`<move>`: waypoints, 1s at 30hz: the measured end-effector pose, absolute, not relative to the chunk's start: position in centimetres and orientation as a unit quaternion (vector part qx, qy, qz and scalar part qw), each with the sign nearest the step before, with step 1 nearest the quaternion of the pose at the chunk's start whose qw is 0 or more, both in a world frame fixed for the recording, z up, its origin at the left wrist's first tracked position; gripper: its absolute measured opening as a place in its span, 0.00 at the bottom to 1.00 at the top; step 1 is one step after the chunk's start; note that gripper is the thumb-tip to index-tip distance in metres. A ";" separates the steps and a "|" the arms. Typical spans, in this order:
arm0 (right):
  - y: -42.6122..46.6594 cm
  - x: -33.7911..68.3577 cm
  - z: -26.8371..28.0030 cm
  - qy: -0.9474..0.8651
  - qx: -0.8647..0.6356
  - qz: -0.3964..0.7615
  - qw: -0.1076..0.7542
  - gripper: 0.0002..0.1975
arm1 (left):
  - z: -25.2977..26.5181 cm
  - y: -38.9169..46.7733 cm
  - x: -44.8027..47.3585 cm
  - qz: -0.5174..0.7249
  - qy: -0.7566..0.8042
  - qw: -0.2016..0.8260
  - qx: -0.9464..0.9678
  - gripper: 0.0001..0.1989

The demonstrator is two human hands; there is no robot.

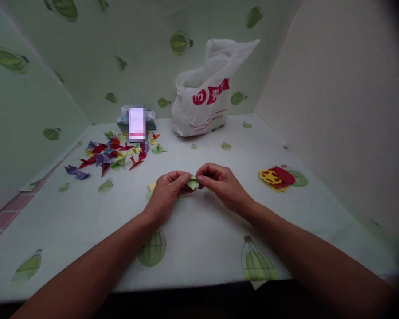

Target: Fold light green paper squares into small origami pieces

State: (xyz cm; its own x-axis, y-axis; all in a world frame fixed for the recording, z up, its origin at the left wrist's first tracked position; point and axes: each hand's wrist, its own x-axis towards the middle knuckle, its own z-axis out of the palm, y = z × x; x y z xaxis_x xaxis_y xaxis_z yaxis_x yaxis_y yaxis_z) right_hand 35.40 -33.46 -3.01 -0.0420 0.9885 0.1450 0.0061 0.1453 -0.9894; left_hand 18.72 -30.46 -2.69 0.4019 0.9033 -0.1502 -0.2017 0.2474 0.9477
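Between my two hands, above the middle of the table, is a small piece of light green folded paper (193, 182). My left hand (168, 192) pinches its left side between thumb and fingers. On the right side, the thumb and forefinger of my right hand (221, 184) grip the paper's edge. Part of the paper is covered by my fingertips. Behind my left hand, a yellowish paper stack (150, 188) peeks out, mostly hidden by the hand.
A pile of colourful folded paper cranes (115, 153) lies at the back left, before a tissue box (152, 120) and a lit phone screen (137, 122). A white plastic bag (201, 106) stands at the back. Red and yellow paper cut-outs (275, 177) lie right.
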 end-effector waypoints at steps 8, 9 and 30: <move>-33.4 35.4 -2.8 -0.586 -0.487 0.416 0.496 0.06 | -2.6 -30.5 18.8 0.401 0.376 0.700 0.456 0.12; -33.4 35.4 -2.8 -0.593 -0.492 0.403 0.494 0.06 | -2.7 -30.5 18.8 0.402 0.375 0.700 0.455 0.13; -33.7 35.3 -2.5 -0.620 -0.510 0.355 0.479 0.04 | -2.7 -30.6 18.7 0.393 0.399 0.654 0.509 0.10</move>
State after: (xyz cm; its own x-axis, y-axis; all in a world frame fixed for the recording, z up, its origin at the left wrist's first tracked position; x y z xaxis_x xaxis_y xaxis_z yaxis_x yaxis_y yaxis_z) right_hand 35.27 -33.66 -2.50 -0.0200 0.9728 0.2309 0.2921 0.2266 -0.9292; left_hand 18.70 -30.56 -2.71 0.3727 0.9201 -0.1204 -0.1082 0.1720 0.9791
